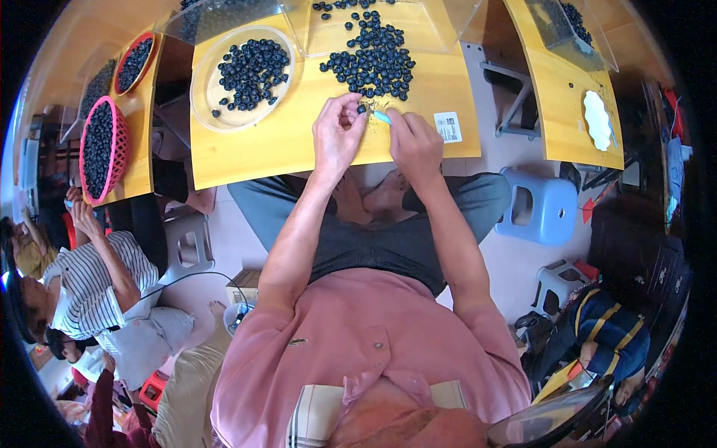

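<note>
My left hand [337, 136] pinches a small, round black bead-like piece [361, 109] between thumb and fingertips at the near part of the yellow table [299, 153]. Closed around a slim tool with a light-blue handle [382, 117] is my right hand [417, 143]. The tool's tip points at the piece; whether they touch is too small to tell. Just beyond my hands lies a loose pile of similar black pieces [377, 63]. Dark crumbs dot the tabletop around my fingers. To the left, a clear round tray [203, 89] holds many more of the pieces.
A white label card [448, 127] lies right of my right hand. Clear plastic bins [291, 26] line the far side. Pink basket [119, 142] and red basket [151, 51] hold black pieces on the left table. A blue stool [541, 205] stands right; people sit nearby.
</note>
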`<state>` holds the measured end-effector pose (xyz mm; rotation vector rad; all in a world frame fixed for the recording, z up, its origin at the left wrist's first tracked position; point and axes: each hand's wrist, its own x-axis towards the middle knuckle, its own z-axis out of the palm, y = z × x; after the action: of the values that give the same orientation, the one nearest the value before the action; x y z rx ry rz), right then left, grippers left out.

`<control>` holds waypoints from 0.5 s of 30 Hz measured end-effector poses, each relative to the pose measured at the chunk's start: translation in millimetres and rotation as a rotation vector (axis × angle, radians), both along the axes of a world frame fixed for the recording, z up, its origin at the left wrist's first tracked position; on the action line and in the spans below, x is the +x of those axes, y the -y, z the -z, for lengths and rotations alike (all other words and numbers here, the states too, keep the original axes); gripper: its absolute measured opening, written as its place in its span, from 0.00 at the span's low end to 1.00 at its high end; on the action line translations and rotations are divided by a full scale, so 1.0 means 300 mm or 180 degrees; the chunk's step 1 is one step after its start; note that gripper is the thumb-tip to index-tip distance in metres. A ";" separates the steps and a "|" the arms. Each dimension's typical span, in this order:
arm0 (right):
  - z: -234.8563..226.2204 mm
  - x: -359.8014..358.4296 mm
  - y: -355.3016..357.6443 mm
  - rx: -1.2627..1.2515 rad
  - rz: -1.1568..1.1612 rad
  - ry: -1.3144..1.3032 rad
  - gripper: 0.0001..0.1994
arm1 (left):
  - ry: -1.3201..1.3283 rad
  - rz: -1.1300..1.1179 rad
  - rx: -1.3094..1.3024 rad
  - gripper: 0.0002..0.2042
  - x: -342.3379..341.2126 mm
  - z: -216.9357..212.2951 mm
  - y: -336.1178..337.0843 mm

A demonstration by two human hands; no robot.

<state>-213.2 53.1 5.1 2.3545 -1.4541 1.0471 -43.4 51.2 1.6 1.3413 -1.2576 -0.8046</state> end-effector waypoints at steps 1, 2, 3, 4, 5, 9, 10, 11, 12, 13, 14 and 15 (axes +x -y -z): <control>0.001 0.001 0.000 0.0008 0.0011 -0.0005 0.12 | -0.0005 0.0011 0.0008 0.16 -0.002 0.000 -0.002; 0.002 0.003 -0.001 0.0020 0.0004 -0.0010 0.12 | 0.0065 0.0042 -0.0036 0.16 -0.003 -0.001 -0.003; 0.003 0.002 -0.002 0.0032 -0.0001 -0.0015 0.11 | 0.0134 0.0074 -0.0079 0.16 -0.007 -0.004 -0.005; 0.003 0.001 -0.002 0.0037 0.0012 -0.0020 0.11 | 0.0130 0.0087 -0.0074 0.16 -0.009 -0.007 -0.008; 0.003 0.000 -0.002 0.0038 -0.0012 -0.0033 0.11 | 0.0185 0.0137 -0.0045 0.17 -0.009 -0.010 -0.011; 0.013 -0.001 0.000 0.0029 -0.0081 -0.0051 0.12 | 0.0353 0.0210 -0.0067 0.18 -0.002 -0.005 -0.014; 0.015 -0.002 0.000 0.0031 -0.0076 -0.0051 0.12 | 0.0353 0.0215 -0.0064 0.18 -0.003 -0.007 -0.016; 0.017 -0.003 0.000 0.0048 -0.0074 -0.0061 0.12 | 0.0306 0.0202 -0.0042 0.19 -0.004 -0.008 -0.018; 0.017 -0.003 0.000 0.0064 -0.0075 -0.0069 0.12 | 0.0260 0.0187 -0.0021 0.19 -0.004 -0.010 -0.019; 0.018 -0.002 0.001 0.0066 -0.0075 -0.0068 0.12 | 0.0261 0.0188 -0.0019 0.19 -0.003 -0.009 -0.020; 0.019 -0.002 0.001 0.0069 -0.0076 -0.0075 0.12 | 0.0241 0.0194 0.0003 0.19 -0.002 -0.007 -0.020; 0.019 -0.002 0.001 0.0072 -0.0076 -0.0084 0.13 | 0.0220 0.0201 0.0025 0.19 -0.002 -0.005 -0.021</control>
<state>-213.7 52.8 -0.7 2.3978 -1.4394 1.0066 -44.0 57.5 3.0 1.3513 -1.3580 -0.8138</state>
